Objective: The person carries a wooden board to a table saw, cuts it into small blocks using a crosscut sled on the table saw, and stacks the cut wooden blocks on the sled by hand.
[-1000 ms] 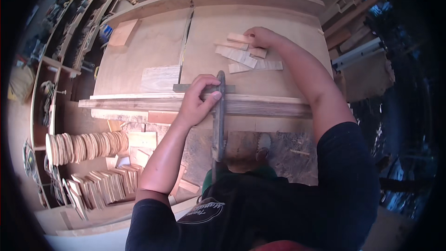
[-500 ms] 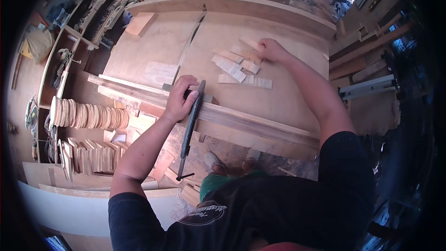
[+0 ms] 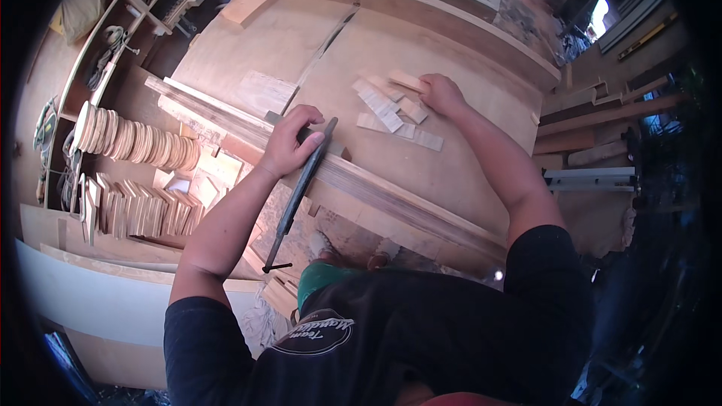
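Note:
My left hand [image 3: 289,143] is closed around the upper end of a dark metal bar clamp [image 3: 299,194], its fingers curled over the top. The clamp stands tilted across a stack of long wood strips [image 3: 376,197] along the bench's near edge, its screw and cross handle hanging below. My right hand [image 3: 444,95] pinches one end of a small flat wood piece [image 3: 407,80]. Several similar pale wood pieces [image 3: 382,107] lie loosely overlapped just left of that hand. Small blocks [image 3: 340,152] sit by the clamp on the strips; what lies under my left palm is hidden.
A raised board [image 3: 406,4] runs along the bench's far side. A wood block [image 3: 248,7] and a flat pale board [image 3: 265,92] lie on the left half. Stacked wood discs [image 3: 139,139] and upright slats [image 3: 143,207] stand at left. A spirit level [image 3: 647,36] shows at right.
My right hand has drawn slightly nearer with the wood piece, which now shows more clearly over the pile. My left hand stays at the clamp. The whole view has shifted and tilted.

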`<action>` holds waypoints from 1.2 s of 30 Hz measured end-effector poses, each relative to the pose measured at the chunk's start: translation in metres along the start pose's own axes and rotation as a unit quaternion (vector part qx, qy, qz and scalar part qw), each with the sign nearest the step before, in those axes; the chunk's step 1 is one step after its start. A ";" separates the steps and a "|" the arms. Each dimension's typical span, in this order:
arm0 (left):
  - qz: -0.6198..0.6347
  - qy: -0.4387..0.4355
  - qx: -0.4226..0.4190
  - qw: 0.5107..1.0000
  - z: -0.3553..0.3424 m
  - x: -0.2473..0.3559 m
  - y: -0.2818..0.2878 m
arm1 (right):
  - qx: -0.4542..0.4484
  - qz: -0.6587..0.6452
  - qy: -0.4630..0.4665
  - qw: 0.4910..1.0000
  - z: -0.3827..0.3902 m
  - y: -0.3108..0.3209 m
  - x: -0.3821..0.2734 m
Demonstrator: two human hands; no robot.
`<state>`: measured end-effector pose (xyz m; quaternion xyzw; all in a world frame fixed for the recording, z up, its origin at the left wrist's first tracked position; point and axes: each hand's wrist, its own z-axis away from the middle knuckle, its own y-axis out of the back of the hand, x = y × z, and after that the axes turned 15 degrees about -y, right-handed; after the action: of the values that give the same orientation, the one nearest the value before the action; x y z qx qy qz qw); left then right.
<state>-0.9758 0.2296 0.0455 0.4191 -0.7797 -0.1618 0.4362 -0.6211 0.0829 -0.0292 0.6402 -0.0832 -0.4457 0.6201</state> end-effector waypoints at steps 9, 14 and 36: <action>-0.004 0.018 0.013 1.000 0.000 0.002 0.000 | 0.056 -0.027 -0.056 0.997 -0.043 0.044 0.089; 0.004 0.025 0.015 1.000 0.003 0.004 0.000 | 0.174 0.088 -0.049 0.980 -0.022 0.031 0.057; -0.011 0.046 0.040 0.998 0.004 0.002 -0.007 | 0.279 0.067 0.063 0.956 -0.015 0.024 0.080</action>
<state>-0.9758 0.2232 0.0403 0.4516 -0.7602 -0.1153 0.4526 -0.5538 0.0359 -0.0484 0.8071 -0.2082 -0.3210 0.4496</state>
